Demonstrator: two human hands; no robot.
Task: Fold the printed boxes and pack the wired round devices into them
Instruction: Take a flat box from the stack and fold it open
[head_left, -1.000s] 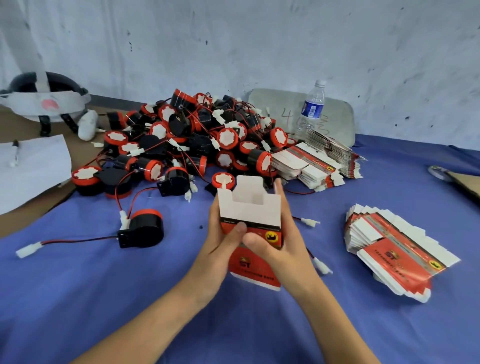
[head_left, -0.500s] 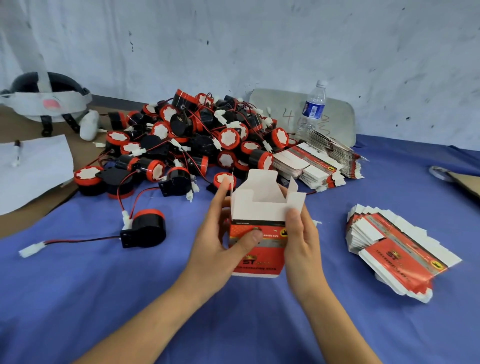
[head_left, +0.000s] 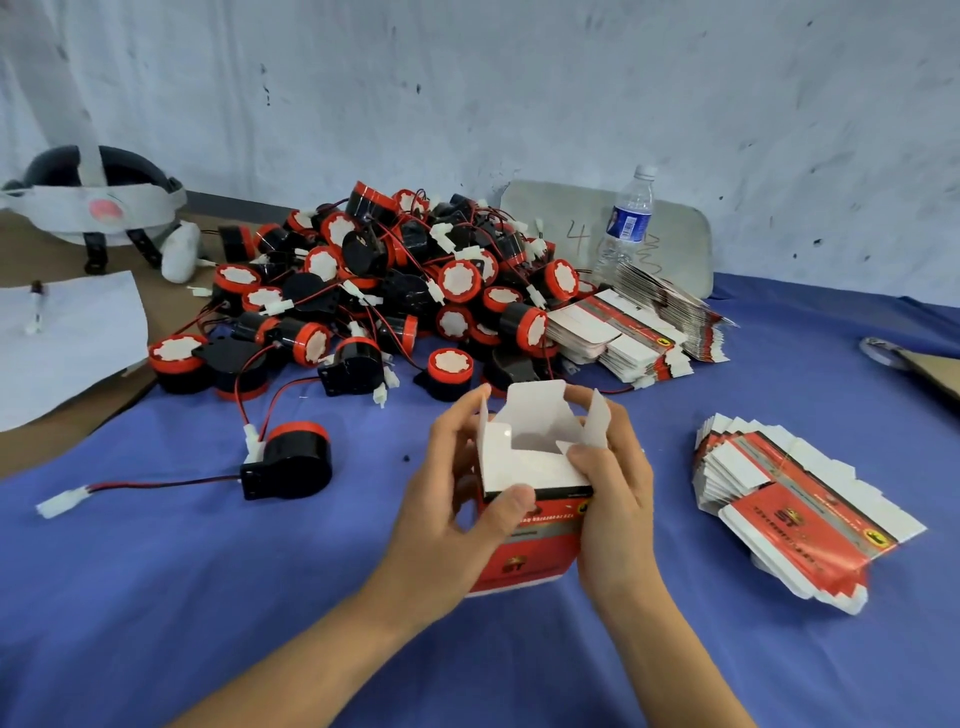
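The left hand (head_left: 457, 512) grips the printed box (head_left: 535, 551): its thumb (head_left: 511, 503) presses the front face just under the white front flap, and its fingers curl round the box's left side behind the raised side flap. The right hand (head_left: 615, 499) holds the opposite side, with its thumb laid on the flap's right corner and its fingers wrapped behind the right side flap. The box stands upright between the two palms, just over the blue cloth (head_left: 208, 582). Its top is open and all four white flaps stick up.

Left of the left fingers, apart from them, a single black-and-red round device (head_left: 293, 460) lies on the cloth. Its red and black wire runs farther left to a white connector (head_left: 62, 501). Just beyond the fingertips lies a heap of the same wired devices (head_left: 415, 291). Touching that heap's right edge is a fanned stack of flat boxes (head_left: 623, 332), with a water bottle (head_left: 626, 223) and a grey board (head_left: 680, 234) behind it. Right of the right hand, well apart, lies a second stack of flat printed boxes (head_left: 795, 499). Far off to the left are a sheet of white paper (head_left: 67, 343) and a headset (head_left: 93, 202) on the brown tabletop.
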